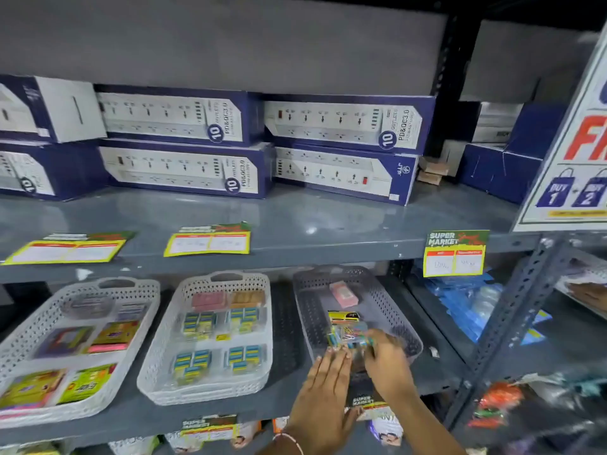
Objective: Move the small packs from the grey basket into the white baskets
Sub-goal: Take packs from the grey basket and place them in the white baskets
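The grey basket point(308, 290) stands on the lower shelf, right of two white baskets. Inside it lie a pink pack point(344, 293) at the back and a clear pack of coloured clips with a yellow header point(345, 326) near the front. My right hand point(387, 359) reaches over the basket's front rim with its fingers on the clip pack. My left hand point(323, 389) lies flat against the front rim, fingers spread. The middle white basket point(262, 330) holds several blue-yellow packs. The left white basket point(144, 310) holds yellow, purple and pink packs.
An upper shelf point(295, 221) with stacked blue power-strip boxes point(184, 142) overhangs the baskets. Price tags point(455, 254) hang from the shelf edge. A slotted metal upright point(512, 320) and blue packets point(460, 297) stand to the right. A sale sign point(571, 159) leans at far right.
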A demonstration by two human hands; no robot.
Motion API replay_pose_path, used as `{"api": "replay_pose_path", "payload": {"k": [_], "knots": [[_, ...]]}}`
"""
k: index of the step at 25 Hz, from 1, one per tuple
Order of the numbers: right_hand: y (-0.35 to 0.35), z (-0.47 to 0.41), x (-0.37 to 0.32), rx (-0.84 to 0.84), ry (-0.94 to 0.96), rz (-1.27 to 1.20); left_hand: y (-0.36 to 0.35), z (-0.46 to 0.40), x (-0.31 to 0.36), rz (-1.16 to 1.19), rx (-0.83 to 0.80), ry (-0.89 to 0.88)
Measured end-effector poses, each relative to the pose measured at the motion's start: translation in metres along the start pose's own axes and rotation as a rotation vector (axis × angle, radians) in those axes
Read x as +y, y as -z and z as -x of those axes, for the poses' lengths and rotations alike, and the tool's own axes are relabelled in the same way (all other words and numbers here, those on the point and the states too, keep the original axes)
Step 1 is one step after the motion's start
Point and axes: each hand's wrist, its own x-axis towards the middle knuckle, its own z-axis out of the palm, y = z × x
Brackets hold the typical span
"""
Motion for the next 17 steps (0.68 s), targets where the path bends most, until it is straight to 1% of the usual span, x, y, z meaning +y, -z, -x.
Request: {"api": "replay_pose_path", "payload": {"k": [2,3,4,6,8,10,11,13,15,17], "knots": [[-0.002,-0.025,0.004,-0.139,0.019,0.009,-0.008,-0.009,0.009,0.017,-0.061,0.025],[-0.004,-0.036,0.003,-0.191,0.037,0.061,-0.015,-0.008,0.010,0.007,-0.095,0.030],[-0.003,-0.045,-0.003,-0.235,0.039,0.107,-0.016,-0.007,0.011,0.019,-0.168,0.027],[-0.014,-0.061,-0.006,-0.285,0.116,0.208,-0.022,-0.003,0.012,0.012,-0.181,0.012],[-0.027,-0.069,-0.005,-0.331,0.175,0.321,-0.016,-0.003,0.017,-0.005,-0.239,0.006],[-0.039,-0.073,-0.004,-0.380,0.169,0.355,-0.022,-0.002,0.014,-0.059,-0.253,-0.002],[-0.040,-0.074,-0.001,-0.392,0.175,0.373,-0.023,-0.004,0.014,-0.079,-0.274,-0.020],[-0.045,-0.083,-0.002,-0.395,0.230,0.433,-0.014,0.001,0.006,-0.084,-0.303,0.017],[-0.039,-0.090,-0.002,-0.366,0.228,0.465,-0.002,0.008,-0.004,-0.054,-0.239,0.080],[-0.031,-0.091,-0.010,-0.311,0.117,0.300,0.015,0.024,-0.019,-0.031,-0.151,0.190]]}}
